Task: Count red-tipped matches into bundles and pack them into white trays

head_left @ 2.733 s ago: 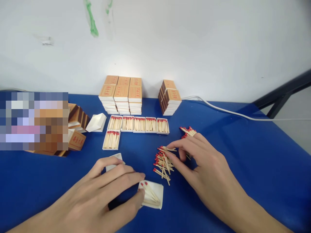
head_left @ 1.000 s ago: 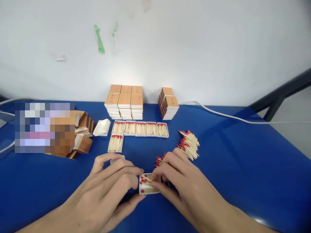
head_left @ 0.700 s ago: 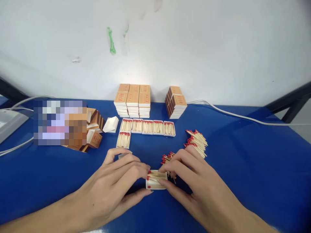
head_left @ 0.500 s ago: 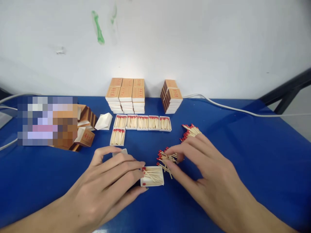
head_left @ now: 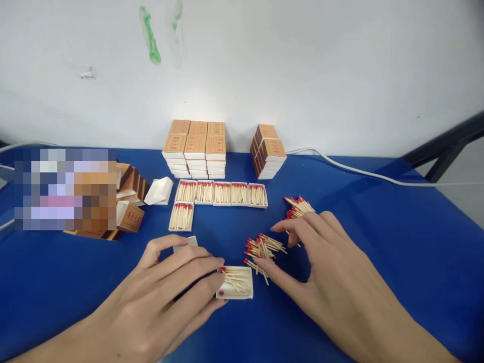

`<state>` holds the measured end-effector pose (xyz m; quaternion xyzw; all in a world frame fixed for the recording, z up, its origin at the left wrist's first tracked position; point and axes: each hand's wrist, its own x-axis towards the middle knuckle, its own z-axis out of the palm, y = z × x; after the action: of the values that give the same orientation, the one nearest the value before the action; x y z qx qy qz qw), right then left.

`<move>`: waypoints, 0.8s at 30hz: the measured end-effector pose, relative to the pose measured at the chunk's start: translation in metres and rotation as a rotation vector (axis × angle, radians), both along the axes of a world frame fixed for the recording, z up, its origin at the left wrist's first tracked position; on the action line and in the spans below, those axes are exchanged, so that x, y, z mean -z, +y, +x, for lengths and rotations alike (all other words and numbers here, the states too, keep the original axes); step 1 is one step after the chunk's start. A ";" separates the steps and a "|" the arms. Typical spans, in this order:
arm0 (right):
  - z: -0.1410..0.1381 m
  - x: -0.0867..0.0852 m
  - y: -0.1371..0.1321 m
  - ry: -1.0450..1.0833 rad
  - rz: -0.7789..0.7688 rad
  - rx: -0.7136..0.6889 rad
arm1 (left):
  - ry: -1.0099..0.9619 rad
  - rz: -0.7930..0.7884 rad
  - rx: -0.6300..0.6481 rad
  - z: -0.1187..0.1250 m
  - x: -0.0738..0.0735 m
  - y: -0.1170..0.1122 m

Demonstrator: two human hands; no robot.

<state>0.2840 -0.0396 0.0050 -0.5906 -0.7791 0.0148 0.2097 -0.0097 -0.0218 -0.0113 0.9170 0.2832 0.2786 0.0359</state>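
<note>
Filling appears to be the step in hand: a small open white card tray point(head_left: 234, 294) sits on the blue counter point(head_left: 230, 333), partly filled with red-tipped wooden matches point(head_left: 240, 275); the left hand point(head_left: 170, 287) has its grip closed on the tray's left end, thumb at the near side, fingers at the far side; the right hand point(head_left: 333, 262) is spread over a loose pile of matches point(head_left: 266, 247), thumb and forefinger well parted, nothing visibly held; the next move seems to call for pinching a small bunch, heads leftward like those inside, while the left grip steadies the tray.
</note>
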 end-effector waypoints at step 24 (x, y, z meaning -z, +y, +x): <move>0.004 0.001 -0.002 0.162 -0.129 -0.045 | 0.035 0.033 0.102 -0.009 -0.010 0.013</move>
<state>0.2877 -0.0413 0.0036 -0.5823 -0.7699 0.1173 0.2332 -0.0187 -0.0091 -0.0012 0.9354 0.2322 0.2648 0.0297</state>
